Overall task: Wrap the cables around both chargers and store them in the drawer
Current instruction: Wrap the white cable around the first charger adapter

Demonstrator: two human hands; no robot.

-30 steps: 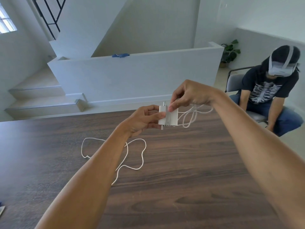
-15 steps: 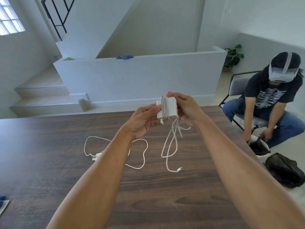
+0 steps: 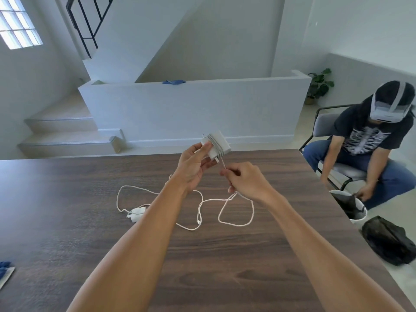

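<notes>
Halfway through the first wrap, at a guess. Left hand (image 3: 194, 164) curled round the charger (image 3: 216, 144), held in the air above the far edge of the table (image 3: 67, 221); several turns of cable (image 3: 236, 218) already lying across its body. Right hand (image 3: 245, 180) just below the charger, fingers pinched on the cable where it leaves the block. Remaining slack hanging down in a loop onto the table, nearer than the charger. Second charger (image 3: 136, 213) flat on the table, left of that loop, its cable (image 3: 144, 192) sprawled loose and wholly unwound. Still to do: finishing these turns, wrapping the second, stowing both. No drawer in view.
</notes>
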